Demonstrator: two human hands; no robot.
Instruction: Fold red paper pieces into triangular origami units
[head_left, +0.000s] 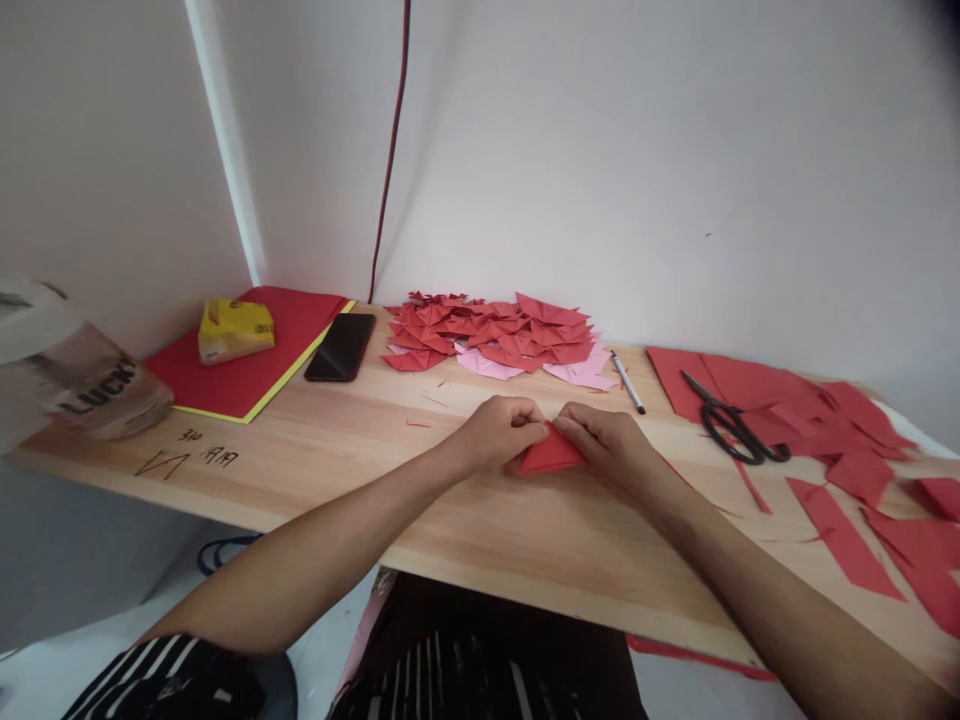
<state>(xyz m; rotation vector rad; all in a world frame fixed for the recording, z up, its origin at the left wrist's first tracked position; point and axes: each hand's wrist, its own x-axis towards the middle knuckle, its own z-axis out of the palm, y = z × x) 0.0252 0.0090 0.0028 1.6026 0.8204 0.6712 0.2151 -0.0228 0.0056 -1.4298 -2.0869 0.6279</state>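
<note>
A small folded red paper triangle [551, 456] lies on the wooden table [465, 520] between my two hands. My left hand [499, 432] pinches its left upper edge with curled fingers. My right hand [607, 440] grips its right upper edge the same way, fingertips meeting the left hand's at the top of the paper. Behind them sits a pile of folded red and pink paper pieces [495, 338].
Black scissors [731, 420] lie on red paper scraps [840, 450] at the right. A pen [628, 384] lies beside the pile. A black phone [341, 346], a yellow tissue pack [234, 329] on red sheets [255, 362] and a plastic bag [75, 375] are at the left.
</note>
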